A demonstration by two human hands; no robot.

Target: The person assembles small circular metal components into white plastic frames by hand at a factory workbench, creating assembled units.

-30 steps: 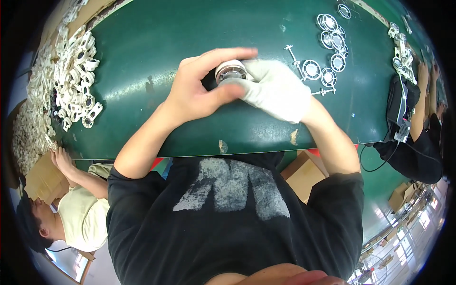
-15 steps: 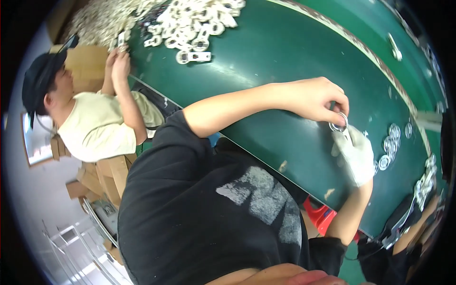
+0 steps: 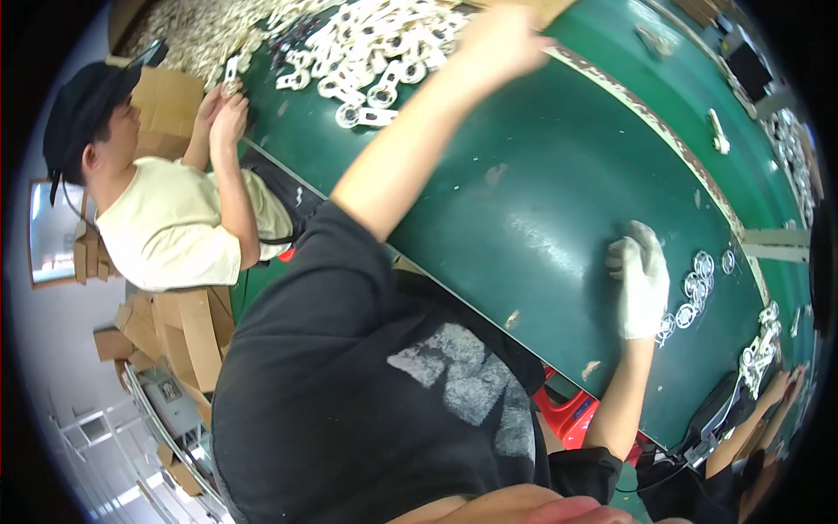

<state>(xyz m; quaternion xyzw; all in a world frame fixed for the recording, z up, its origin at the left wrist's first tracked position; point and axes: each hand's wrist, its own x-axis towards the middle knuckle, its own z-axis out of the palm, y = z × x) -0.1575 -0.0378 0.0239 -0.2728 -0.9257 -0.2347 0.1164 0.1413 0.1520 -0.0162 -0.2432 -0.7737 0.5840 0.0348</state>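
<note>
My left hand [image 3: 502, 52], bare and smeared by motion, is stretched far across the table, beside the pile of white plastic parts [image 3: 362, 52] and just below a piece of cardboard [image 3: 554, 9]. Its fingers are too blurred to show whether they hold anything. My right hand [image 3: 642, 284] wears a white glove and rests over the green table with fingers loosely bent and apart; nothing shows in them. Close by on its right lies a row of round, silvery rings [image 3: 696, 288].
On the left a person in a cap [image 3: 188, 201] handles a white part [image 3: 230, 77]. A pale raised strip [image 3: 650, 109] borders the green table [image 3: 524, 201]. More white parts [image 3: 761, 349] lie at the right, near another person's arms [image 3: 768, 410]. A red stool [image 3: 567, 419] stands below the table edge.
My left hand has swung away from my gloved right hand, up and left toward the pile. The ring it pinched is out of sight. The gloved fingers have loosened.
</note>
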